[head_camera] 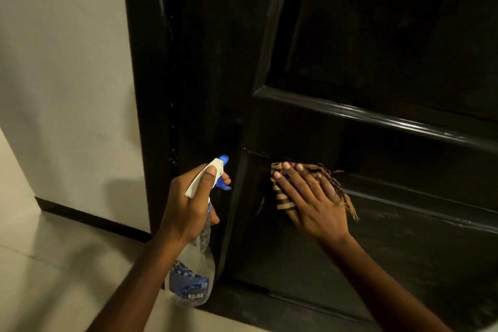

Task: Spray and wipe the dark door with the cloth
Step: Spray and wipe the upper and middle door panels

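Door (377, 48), dark and panelled, fills the view; spray bottle (194, 277) sits in the left hand (188, 207), fingers (225, 178) curled round neck and trigger, nozzle (224, 158) facing the door, likely ready to wet it; striped cloth (283, 202) lies under the right hand (312, 202), whose straight fingers press it flat against the upper corner of the lower panel (404, 245) for wiping.

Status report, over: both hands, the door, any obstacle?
Left hand grips spray bottle, nozzle toward door. Right hand flat, pressing striped cloth on dark door. Nothing blocking.
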